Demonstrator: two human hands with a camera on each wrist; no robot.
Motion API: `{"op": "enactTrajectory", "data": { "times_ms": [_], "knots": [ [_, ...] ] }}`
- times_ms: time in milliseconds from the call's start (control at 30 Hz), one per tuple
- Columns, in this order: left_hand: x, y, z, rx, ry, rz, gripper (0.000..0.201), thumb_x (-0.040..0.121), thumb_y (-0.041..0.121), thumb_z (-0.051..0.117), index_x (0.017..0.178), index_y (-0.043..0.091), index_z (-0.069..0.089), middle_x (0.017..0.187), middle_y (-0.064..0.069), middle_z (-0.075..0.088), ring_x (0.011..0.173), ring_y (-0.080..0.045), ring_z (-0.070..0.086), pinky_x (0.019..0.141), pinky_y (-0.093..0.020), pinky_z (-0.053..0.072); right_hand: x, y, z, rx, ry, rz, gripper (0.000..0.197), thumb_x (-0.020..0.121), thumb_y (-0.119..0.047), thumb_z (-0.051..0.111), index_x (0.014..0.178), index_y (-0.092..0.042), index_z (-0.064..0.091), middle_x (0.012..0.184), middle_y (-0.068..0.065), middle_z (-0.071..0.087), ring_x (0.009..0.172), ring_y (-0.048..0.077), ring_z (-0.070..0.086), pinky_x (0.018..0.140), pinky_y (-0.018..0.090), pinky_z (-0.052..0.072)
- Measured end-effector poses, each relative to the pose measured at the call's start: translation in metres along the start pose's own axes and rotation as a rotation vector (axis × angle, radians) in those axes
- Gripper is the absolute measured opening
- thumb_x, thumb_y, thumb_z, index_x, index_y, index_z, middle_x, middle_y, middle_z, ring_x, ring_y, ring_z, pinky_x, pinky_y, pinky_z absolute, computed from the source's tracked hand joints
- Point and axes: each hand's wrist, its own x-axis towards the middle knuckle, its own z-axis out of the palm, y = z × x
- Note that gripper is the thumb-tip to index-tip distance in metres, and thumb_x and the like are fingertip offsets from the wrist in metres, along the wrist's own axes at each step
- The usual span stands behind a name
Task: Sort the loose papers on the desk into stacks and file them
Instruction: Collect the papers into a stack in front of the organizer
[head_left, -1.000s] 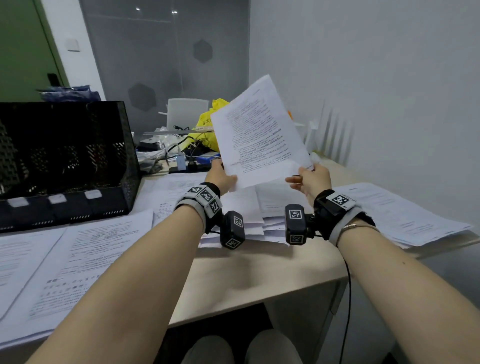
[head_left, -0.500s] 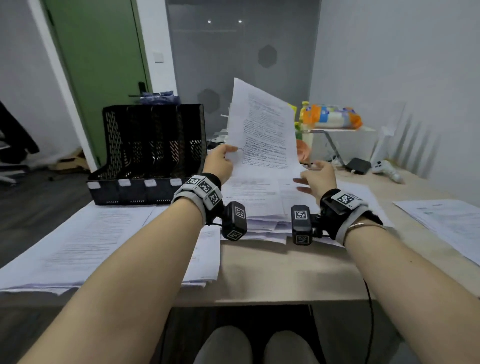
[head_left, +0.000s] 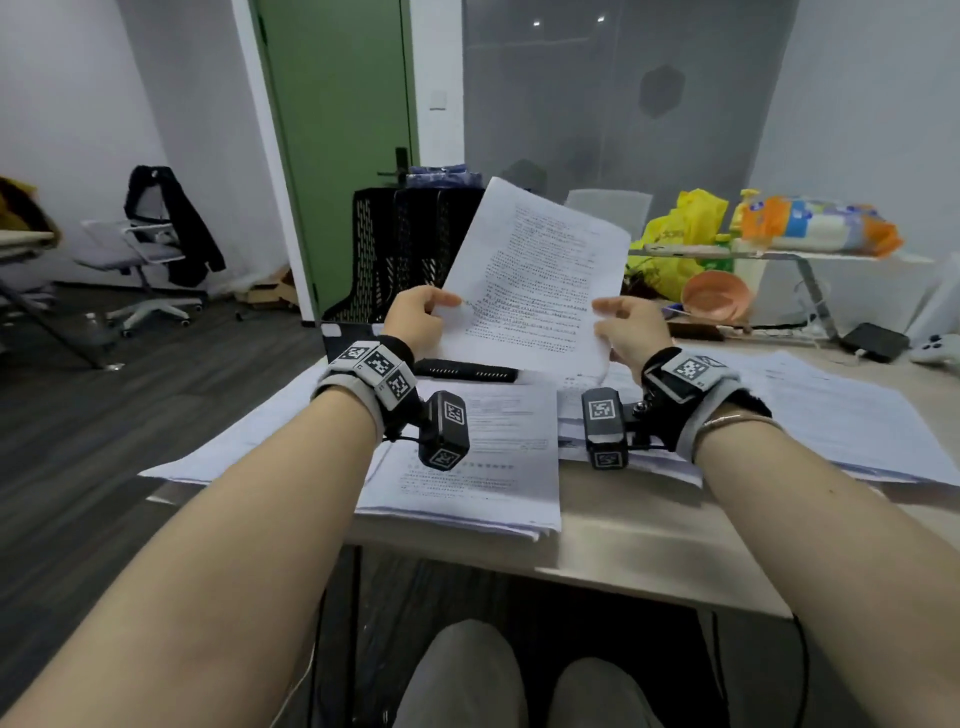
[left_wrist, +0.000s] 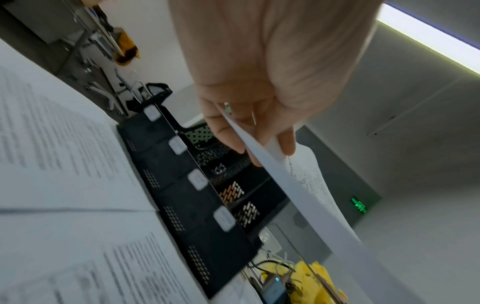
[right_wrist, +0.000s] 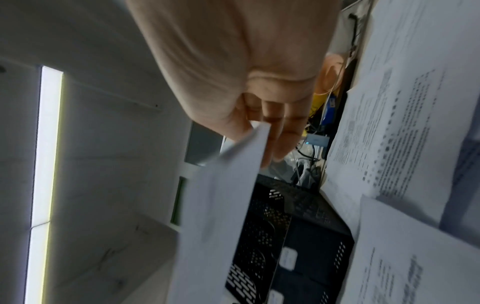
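- Left hand (head_left: 415, 317): thumb on the printed face, fingers curled behind, pinching the left edge of the sheet (head_left: 540, 280).
- Right hand (head_left: 631, 327): thumb in front, fingers (right_wrist: 285, 135) behind, pinching the sheet's lower right edge.
- Sheet: held upright and tilted slightly, clear of the counter (head_left: 649, 545), between the person and the black file rack (head_left: 400, 249).
- Handling, by judgement: thin, light and limp. It curls where unsupported, creases under a hard pinch and slides easily on other paper. Hold it at two opposite edges, as here, or near a corner, with light pressure.
- Stacks: one stack (head_left: 467, 483) lies below the left wrist with its corner over the near counter edge; more papers (head_left: 841, 426) spread below and beyond the right wrist.
- Edges: papers overhanging the counter's front and left edges could be swept off by a forearm.
- Room: open air above the stacks allows a low, flat set-down. The rack's slots lie straight ahead; a bowl (head_left: 717, 296) and cables stand to the right of it.
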Motion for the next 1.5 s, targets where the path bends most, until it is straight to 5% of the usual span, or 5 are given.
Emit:
{"op": "enactTrajectory", "data": {
  "times_ms": [233, 467, 867, 1300, 1500],
  "knots": [
    [-0.014, -0.037, -0.054, 0.145, -0.020, -0.124, 0.051, 0.083, -0.015, 0.037, 0.122, 0.009, 0.059, 0.134, -0.020, 0.049, 0.105, -0.024, 0.057, 0.062, -0.008, 0.044, -0.013, -0.011, 0.064, -0.159, -0.128, -0.087, 0.041, 0.083, 0.012, 0.047, 0.120, -0.002, 0.057, 0.107, 0.009, 0.055, 0.103, 0.025, 0.057, 0.085, 0.037, 0.053],
    [-0.028, -0.075, -0.097, 0.330, 0.004, -0.255, 0.047, 0.084, -0.011, 0.043, 0.122, 0.011, 0.061, 0.137, -0.011, 0.049, 0.127, -0.025, 0.047, 0.102, -0.028, 0.038, -0.038, -0.016, 0.124, -0.299, -0.294, -0.059, 0.043, 0.082, 0.004, 0.060, 0.124, -0.003, 0.054, 0.109, 0.004, 0.054, 0.114, 0.026, 0.055, 0.092, 0.034, 0.050],
    [-0.053, -0.126, -0.147, 0.478, 0.006, -0.424, 0.044, 0.085, -0.010, 0.050, 0.122, 0.010, 0.063, 0.131, -0.011, 0.056, 0.121, -0.028, 0.052, 0.100, -0.031, 0.042, -0.083, -0.018, 0.191, -0.251, -0.591, 0.209, 0.038, 0.080, 0.019, 0.057, 0.118, 0.017, 0.050, 0.068, 0.014, 0.051, 0.059, 0.022, 0.054, 0.072, 0.038, 0.054],
    [-0.062, -0.145, -0.156, 0.417, -0.046, -0.452, 0.041, 0.081, 0.003, 0.069, 0.120, 0.008, 0.060, 0.130, -0.009, 0.057, 0.121, -0.024, 0.053, 0.096, -0.032, 0.042, -0.101, -0.001, 0.214, -0.488, -0.683, 0.265, 0.043, 0.078, 0.008, 0.066, 0.119, 0.014, 0.054, 0.082, 0.015, 0.061, 0.089, 0.032, 0.069, 0.082, 0.046, 0.057],
    [-0.059, -0.141, -0.146, 0.329, -0.096, -0.385, 0.035, 0.081, 0.013, 0.071, 0.115, 0.013, 0.063, 0.123, -0.007, 0.061, 0.115, -0.020, 0.056, 0.093, -0.027, 0.039, -0.102, -0.002, 0.216, -0.451, -0.687, 0.267, 0.041, 0.081, 0.009, 0.065, 0.119, 0.014, 0.051, 0.098, 0.022, 0.065, 0.058, 0.021, 0.061, 0.057, 0.029, 0.058]
  ]
}}
